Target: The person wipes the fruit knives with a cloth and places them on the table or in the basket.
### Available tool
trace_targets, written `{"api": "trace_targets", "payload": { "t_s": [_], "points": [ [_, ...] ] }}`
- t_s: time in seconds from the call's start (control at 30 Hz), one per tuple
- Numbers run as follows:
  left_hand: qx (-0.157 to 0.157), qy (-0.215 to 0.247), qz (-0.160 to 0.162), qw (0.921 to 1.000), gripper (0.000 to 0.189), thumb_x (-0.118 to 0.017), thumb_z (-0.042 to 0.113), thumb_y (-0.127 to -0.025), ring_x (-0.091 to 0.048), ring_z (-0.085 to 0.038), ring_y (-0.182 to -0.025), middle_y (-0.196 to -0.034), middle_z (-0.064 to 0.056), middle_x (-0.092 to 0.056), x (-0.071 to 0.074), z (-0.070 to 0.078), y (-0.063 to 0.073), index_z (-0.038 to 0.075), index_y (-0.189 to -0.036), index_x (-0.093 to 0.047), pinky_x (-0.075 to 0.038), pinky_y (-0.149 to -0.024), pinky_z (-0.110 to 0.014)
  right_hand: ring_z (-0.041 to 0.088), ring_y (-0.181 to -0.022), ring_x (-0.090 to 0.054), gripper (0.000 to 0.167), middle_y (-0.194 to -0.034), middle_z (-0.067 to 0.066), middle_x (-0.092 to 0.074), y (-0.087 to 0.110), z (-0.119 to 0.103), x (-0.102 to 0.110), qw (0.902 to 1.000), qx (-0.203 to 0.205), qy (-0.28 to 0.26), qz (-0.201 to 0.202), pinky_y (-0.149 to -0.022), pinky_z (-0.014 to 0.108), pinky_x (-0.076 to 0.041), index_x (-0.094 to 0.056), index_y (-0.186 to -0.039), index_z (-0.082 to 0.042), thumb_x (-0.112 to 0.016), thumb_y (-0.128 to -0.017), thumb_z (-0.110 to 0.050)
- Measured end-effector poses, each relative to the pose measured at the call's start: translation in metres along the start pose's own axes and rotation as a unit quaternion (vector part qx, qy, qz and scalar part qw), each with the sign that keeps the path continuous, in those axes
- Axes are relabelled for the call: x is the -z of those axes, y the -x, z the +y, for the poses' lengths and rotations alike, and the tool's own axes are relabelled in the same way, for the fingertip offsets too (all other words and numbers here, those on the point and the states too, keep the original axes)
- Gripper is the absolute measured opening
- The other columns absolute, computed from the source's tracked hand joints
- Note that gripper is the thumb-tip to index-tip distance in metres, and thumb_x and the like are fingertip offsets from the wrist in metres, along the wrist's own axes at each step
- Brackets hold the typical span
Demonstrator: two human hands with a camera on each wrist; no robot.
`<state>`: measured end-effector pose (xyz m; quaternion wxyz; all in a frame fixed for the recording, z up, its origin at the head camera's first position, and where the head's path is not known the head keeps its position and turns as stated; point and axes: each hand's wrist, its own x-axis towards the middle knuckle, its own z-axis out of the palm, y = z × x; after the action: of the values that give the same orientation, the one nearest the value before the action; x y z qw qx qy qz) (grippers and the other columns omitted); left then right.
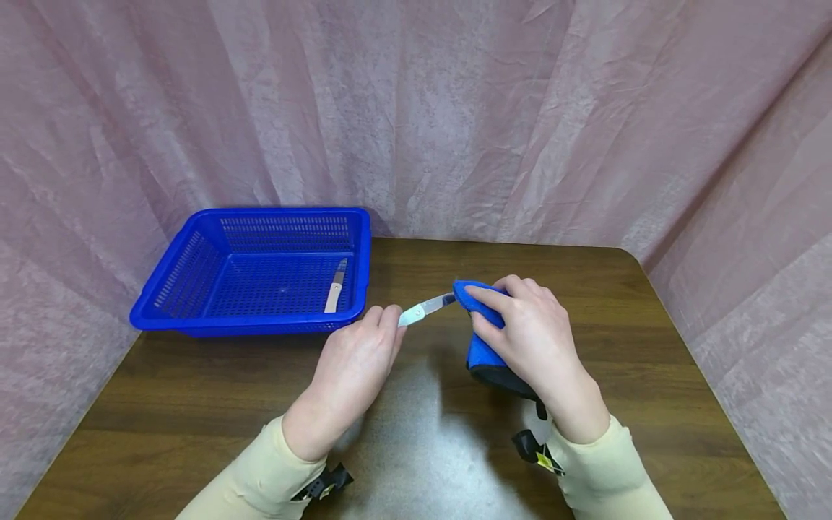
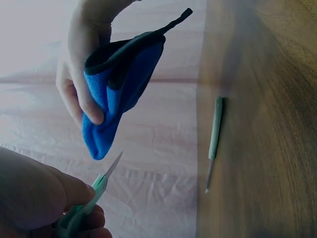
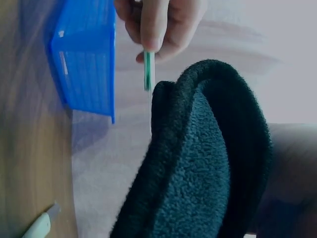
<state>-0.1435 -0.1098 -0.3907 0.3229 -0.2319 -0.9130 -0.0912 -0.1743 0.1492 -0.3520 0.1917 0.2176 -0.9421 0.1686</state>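
Note:
My left hand (image 1: 354, 372) grips a small knife (image 1: 422, 309) by its pale green handle, its blade pointing right. In my right hand (image 1: 536, 328) is a folded blue cloth with black edging (image 1: 484, 352), pinched between thumb and fingers. The blade tip comes close to the cloth's folded end; whether they touch I cannot tell. Another pale-handled knife (image 1: 334, 287) lies inside the blue basket (image 1: 250, 326). On the table, the left wrist view shows a further knife (image 2: 216, 128), which the head view does not show.
The basket stands at the back left of the brown wooden table (image 1: 624, 347), near the pink curtain (image 1: 429, 123). Dark camera mounts (image 1: 328, 480) are strapped at both wrists. A bright reflection lies on the table between the arms.

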Motion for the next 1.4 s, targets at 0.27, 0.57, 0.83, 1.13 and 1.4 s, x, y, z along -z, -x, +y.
{"api": "trace_targets", "payload": {
  "t_s": [0.27,0.57,0.83,1.13,1.4],
  "points": [
    [-0.005,-0.001,-0.003,1.0,0.027,-0.085,0.013,-0.098,-0.058,-0.023,-0.051,-0.074,-0.008,-0.053,0.002,0.002,0.0,-0.001,-0.101,-0.062,-0.045,-0.041,-0.035,0.029,-0.099,-0.068,0.037,-0.111,0.006,-0.075,0.003,-0.015,-0.008,0.9977,0.061,-0.022,0.016,-0.088,0.05,-0.056,-0.084,-0.13,-0.025,-0.084,-0.093,-0.022],
    [0.003,0.014,-0.042,0.999,0.025,-0.083,0.016,-0.101,-0.057,-0.019,-0.052,-0.076,-0.007,-0.055,0.002,0.004,0.0,0.0,-0.105,-0.063,-0.046,-0.043,-0.033,0.029,-0.105,-0.069,0.037,-0.113,0.006,-0.076,0.004,-0.02,-0.013,0.9967,0.079,-0.021,0.002,-0.092,0.05,-0.056,-0.084,-0.13,-0.026,-0.085,-0.093,-0.021],
    [0.002,0.013,-0.051,0.9986,0.026,-0.084,0.016,-0.1,-0.057,-0.019,-0.052,-0.077,-0.007,-0.055,0.002,0.005,0.0,0.001,-0.106,-0.064,-0.046,-0.043,-0.032,0.029,-0.106,-0.07,0.037,-0.113,0.006,-0.076,0.004,-0.02,-0.014,0.9967,0.079,-0.02,-0.002,-0.091,0.05,-0.056,-0.084,-0.129,-0.026,-0.084,-0.093,-0.02],
    [-0.004,0.009,-0.043,0.999,0.026,-0.083,0.016,-0.101,-0.059,-0.021,-0.053,-0.077,-0.008,-0.056,0.002,0.005,0.001,0.001,-0.106,-0.063,-0.048,-0.044,-0.034,0.029,-0.104,-0.07,0.037,-0.112,0.006,-0.076,0.004,-0.019,-0.013,0.9967,0.079,-0.021,-0.006,-0.095,0.051,-0.056,-0.084,-0.129,-0.025,-0.084,-0.093,-0.02],
    [-0.004,0.005,-0.038,0.9992,0.026,-0.083,0.016,-0.101,-0.06,-0.022,-0.053,-0.077,-0.007,-0.055,0.002,0.005,0.001,0.002,-0.103,-0.062,-0.047,-0.043,-0.035,0.03,-0.102,-0.069,0.037,-0.111,0.007,-0.075,0.004,-0.017,-0.012,0.997,0.076,-0.015,-0.005,-0.093,0.051,-0.056,-0.084,-0.129,-0.025,-0.083,-0.092,-0.02]
  ]
}}
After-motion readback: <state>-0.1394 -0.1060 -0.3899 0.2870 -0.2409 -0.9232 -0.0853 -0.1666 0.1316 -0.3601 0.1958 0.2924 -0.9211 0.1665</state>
